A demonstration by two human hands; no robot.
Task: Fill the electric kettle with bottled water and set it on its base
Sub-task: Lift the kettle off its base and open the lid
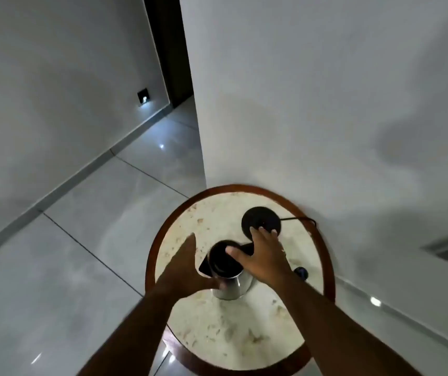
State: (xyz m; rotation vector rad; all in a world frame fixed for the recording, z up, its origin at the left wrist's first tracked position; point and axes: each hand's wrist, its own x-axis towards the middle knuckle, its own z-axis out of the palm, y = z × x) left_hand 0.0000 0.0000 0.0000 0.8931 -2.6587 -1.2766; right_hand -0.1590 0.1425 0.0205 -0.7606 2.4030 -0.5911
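Counter (244, 337): small round stone top with a wood rim, pushed against the wall corner. Little spare room on it.

Kettle (231, 283): steel body, black top, standing on the counter near the middle, off its base. Polished metal, so likely slick where bare; rigid, dent-prone rather than fragile. Weight can't be read, water level not visible. Treat as heavy if full. Best hold is the black handle (245, 249) on the far-right side of the top, not the steel wall.

Left hand (184, 270): fingers spread, cupped against the kettle's left side, thumb low on the steel. Steadying, not a closed grip.

Right hand (264, 256): over the kettle top, thumb on the lid area, fingers reaching past the handle. Can't tell if it has closed on the handle or just rests there.

Base (261, 221): black disc just behind the kettle, near the wall, unoccupied. Cord (298, 219) runs off its right side toward the wall; keep it clear when seating the kettle.

Small dark round thing (301, 273) on the counter right of the kettle, partly behind the right wrist. Possibly a bottle cap, too small to confirm. No bottle in view.

Path from kettle to base is short and unobstructed, wall close behind.
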